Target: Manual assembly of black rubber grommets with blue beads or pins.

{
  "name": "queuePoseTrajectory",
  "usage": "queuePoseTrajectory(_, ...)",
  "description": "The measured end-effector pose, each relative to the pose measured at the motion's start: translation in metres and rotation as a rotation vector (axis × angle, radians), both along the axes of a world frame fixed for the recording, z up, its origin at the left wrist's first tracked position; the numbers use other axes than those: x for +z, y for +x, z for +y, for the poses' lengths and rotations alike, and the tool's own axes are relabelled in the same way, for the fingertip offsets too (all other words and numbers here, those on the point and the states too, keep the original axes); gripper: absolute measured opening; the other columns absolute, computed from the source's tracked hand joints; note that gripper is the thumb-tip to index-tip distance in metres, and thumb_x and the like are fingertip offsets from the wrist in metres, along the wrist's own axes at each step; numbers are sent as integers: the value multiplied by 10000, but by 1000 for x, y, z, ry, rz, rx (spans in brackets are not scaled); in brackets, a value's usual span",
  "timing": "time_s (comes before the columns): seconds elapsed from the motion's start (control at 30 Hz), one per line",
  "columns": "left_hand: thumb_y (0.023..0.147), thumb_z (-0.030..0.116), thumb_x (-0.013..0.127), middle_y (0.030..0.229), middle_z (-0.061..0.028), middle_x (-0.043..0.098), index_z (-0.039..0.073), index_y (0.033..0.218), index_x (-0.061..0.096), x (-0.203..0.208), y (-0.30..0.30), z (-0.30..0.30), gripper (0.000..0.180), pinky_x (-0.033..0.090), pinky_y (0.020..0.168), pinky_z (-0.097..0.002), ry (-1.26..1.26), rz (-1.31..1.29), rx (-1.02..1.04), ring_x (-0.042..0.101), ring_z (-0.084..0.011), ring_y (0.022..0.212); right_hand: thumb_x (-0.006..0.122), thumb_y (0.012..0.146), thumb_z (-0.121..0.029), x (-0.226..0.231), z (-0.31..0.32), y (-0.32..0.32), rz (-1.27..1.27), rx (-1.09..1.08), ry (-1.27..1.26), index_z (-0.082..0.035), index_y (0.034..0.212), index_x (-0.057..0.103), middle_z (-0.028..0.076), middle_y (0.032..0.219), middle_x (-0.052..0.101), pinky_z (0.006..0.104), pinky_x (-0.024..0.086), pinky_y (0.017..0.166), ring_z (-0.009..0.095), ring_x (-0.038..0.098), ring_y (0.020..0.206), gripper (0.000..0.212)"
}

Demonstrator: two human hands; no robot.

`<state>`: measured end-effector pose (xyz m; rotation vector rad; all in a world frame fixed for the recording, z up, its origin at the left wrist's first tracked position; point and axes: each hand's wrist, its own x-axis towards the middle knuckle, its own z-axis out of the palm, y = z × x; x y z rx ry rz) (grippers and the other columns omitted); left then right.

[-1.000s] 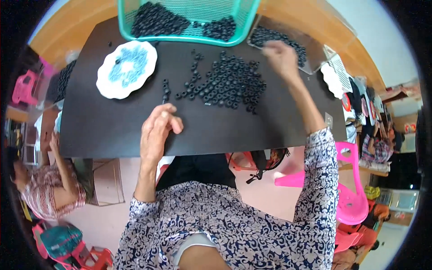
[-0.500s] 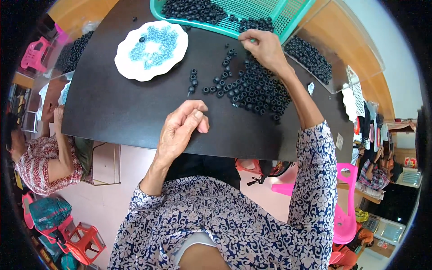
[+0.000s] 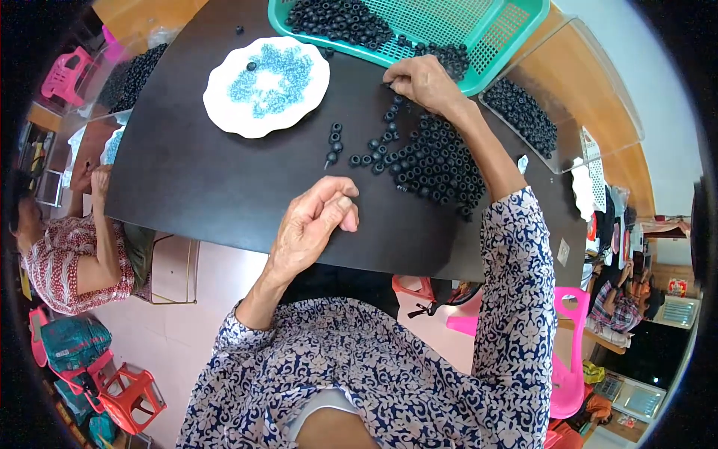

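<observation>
My left hand [image 3: 314, 228] is held over the near edge of the dark table, its fingers curled in and thumb pressed against them; whatever they grip is hidden. Just beyond it lies a short row of black ring-like pieces [image 3: 335, 141] with a thin pale tip at its near end. My right hand [image 3: 425, 84] is near the green basket, finger and thumb pinched at a small black piece [image 3: 387, 84] on the table. Below that hand spreads a pile of black hollow pieces [image 3: 437, 161]. A white scalloped plate [image 3: 217, 93] holds small clear-blue pieces and one black piece.
The green basket [image 3: 490, 71] at the far side holds more black pieces. A clear bin [image 3: 598, 142] of them stands at right. At left a person in a red patterned top [image 3: 71, 262] sits by the table. Pink and red chairs [image 3: 572, 359] are around.
My right hand has moved from the basket's near edge leftward and closer, onto a loose black piece. My left hand keeps its curled shape. The whole view has shifted slightly.
</observation>
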<state>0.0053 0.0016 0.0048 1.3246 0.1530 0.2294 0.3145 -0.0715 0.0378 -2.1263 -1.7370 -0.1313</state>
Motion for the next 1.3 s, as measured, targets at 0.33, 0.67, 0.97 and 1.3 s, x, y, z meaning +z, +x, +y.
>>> queuePoseTrajectory(0.33,968,88,492,771,-44,624,-30,995,589,17,0,8,155,462,701,-229,-23,-49,259,564,-95,718,671,743,5,27,-20,-126,561,15,177,23,889,635,-27,690,587,190,461,622,27,537,650,152)
queuePoseTrajectory(0.67,966,122,500,784,-39,623,-20,986,604,7,-9,12,177,464,698,-222,56,-45,281,551,-83,722,656,733,10,11,-43,-143,488,-51,215,10,880,618,16,671,585,224,464,587,52,550,607,153)
queuePoseTrajectory(0.97,973,109,478,802,-48,607,-13,1007,592,-3,-15,15,171,465,720,-238,41,-90,266,552,-96,757,637,749,-23,9,-55,-106,-25,-142,83,-29,913,639,82,754,605,310,497,612,211,596,635,164)
queuePoseTrajectory(1.3,970,114,478,834,-47,611,-15,1005,582,-1,-16,18,169,466,738,-239,107,-38,221,557,-90,764,665,745,-100,-1,-7,-137,-40,80,-26,-87,955,638,50,768,607,383,446,702,248,590,781,212)
